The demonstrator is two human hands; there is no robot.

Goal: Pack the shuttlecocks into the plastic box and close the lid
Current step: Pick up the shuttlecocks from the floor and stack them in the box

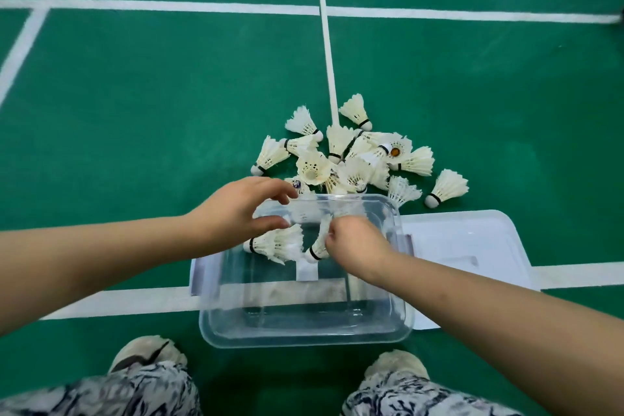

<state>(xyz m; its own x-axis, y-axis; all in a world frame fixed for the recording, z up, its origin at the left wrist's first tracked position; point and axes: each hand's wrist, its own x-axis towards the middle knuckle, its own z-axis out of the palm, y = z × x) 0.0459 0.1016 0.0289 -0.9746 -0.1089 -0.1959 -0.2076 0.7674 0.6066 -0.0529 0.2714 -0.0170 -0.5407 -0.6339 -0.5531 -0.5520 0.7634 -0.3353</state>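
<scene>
A clear plastic box (304, 331) stands open on the green court floor between my feet. Its translucent lid (472, 246) lies flat to the right of it. One white feather shuttlecock (277, 243) lies inside the box at the far left. My right hand (354, 243) is inside the box, shut on a second shuttlecock (319, 245) with its cork end pointing down. My left hand (236, 209) hovers over the box's far left rim with fingers apart and nothing in them. A pile of several shuttlecocks (351, 159) lies on the floor just beyond the box.
White court lines (329, 61) cross the green floor, one running under the box. A lone shuttlecock (447, 187) lies right of the pile. My shoes (148, 351) and patterned trouser legs sit at the bottom edge.
</scene>
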